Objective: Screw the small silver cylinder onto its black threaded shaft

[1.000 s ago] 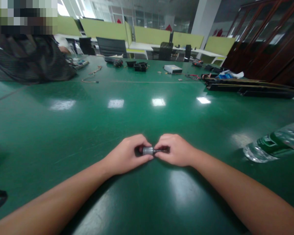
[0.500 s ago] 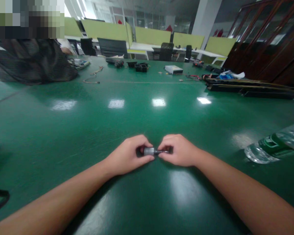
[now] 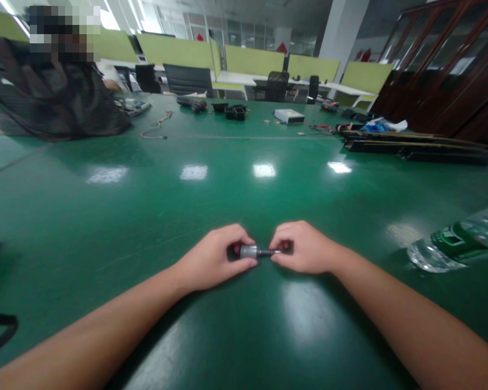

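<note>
A small grey metallic cylinder (image 3: 249, 251) lies level, low over the green table (image 3: 228, 200), with a thin dark shaft (image 3: 265, 252) running out of its right side. My left hand (image 3: 217, 256) pinches the cylinder between thumb and fingers; its left end is hidden in the palm. On the other side, my right hand (image 3: 305, 248) has thumb and fingertips closed around the thin shaft, whose right end is partly hidden by the fingers. A short stretch of shaft shows between the two hands.
A clear plastic bottle with a green label (image 3: 455, 242) lies at the right. Far left stands a dark bag (image 3: 61, 103), with a person behind it. Cables, black parts (image 3: 235, 111), a white box (image 3: 288, 116) and long dark strips (image 3: 415, 147) lie along the far side.
My right hand has shifted slightly right along the shaft, away from my left hand, and more of the shaft shows. My left hand has hardly moved.
</note>
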Action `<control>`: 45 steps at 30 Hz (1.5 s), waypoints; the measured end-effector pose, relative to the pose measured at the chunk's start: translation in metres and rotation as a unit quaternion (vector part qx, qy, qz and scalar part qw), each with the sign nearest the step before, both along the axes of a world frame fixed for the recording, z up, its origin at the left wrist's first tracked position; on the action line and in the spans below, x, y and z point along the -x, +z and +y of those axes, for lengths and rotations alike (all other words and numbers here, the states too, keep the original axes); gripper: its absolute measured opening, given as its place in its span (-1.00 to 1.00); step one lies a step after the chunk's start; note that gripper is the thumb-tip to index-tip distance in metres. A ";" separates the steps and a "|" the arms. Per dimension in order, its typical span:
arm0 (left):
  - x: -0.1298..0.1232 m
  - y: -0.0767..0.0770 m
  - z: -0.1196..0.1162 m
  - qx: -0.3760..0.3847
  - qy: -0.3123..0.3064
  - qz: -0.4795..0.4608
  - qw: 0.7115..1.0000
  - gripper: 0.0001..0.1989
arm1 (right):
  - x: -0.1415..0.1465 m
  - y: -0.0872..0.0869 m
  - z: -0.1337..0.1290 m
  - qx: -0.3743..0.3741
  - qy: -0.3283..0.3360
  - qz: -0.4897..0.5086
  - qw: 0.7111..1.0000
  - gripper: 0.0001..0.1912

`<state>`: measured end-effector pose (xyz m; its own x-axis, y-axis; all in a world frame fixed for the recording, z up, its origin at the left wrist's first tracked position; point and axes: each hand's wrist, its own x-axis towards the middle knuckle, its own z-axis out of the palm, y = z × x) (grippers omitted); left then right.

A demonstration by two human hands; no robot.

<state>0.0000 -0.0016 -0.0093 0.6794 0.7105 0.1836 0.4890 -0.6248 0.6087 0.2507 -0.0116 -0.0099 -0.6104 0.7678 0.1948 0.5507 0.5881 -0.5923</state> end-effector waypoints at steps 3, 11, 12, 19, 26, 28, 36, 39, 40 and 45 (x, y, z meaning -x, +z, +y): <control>0.000 -0.001 0.000 0.004 -0.002 0.000 1.000 -0.81 | -0.004 0.001 0.001 0.008 0.001 -0.006 1.000 -0.93; -0.001 0.000 0.000 0.011 0.002 0.001 1.000 -0.80 | -0.026 0.009 0.010 0.062 -0.024 -0.049 0.997 -0.92; -0.001 0.000 0.000 0.010 0.002 0.002 1.000 -0.80 | -0.027 0.010 0.010 0.074 -0.028 -0.052 0.996 -0.92; -0.001 -0.001 0.000 0.004 0.002 0.005 1.000 -0.80 | -0.026 0.011 0.010 0.103 -0.023 -0.041 0.994 -0.90; 0.000 -0.003 0.001 0.004 0.005 0.004 1.000 -0.80 | 0.000 -0.001 0.002 0.068 -0.019 0.027 0.997 -0.85; 0.000 -0.002 0.002 0.002 0.001 -0.001 1.000 -0.80 | 0.007 -0.005 0.000 0.060 -0.005 0.045 0.997 -0.80; -0.001 0.003 0.001 0.007 -0.013 -0.008 1.000 -0.80 | 0.010 -0.004 -0.003 0.043 0.014 0.050 0.998 -0.84; -0.001 0.002 0.000 0.010 -0.010 -0.005 1.000 -0.82 | 0.010 -0.004 -0.003 0.024 0.019 0.041 0.999 -0.85; -0.001 0.002 0.000 0.009 -0.009 -0.003 1.000 -0.82 | 0.011 -0.005 -0.004 0.012 0.022 0.039 0.999 -0.86; -0.001 0.001 0.000 0.004 0.000 0.004 1.000 -0.81 | 0.013 -0.008 -0.004 -0.047 0.037 0.028 0.998 -0.87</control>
<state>0.0012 -0.0019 -0.0083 0.6809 0.7117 0.1728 0.4939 -0.6204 0.6092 0.2373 -0.0157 -0.0178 -0.6515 0.6974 0.2986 0.4710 0.6804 -0.5614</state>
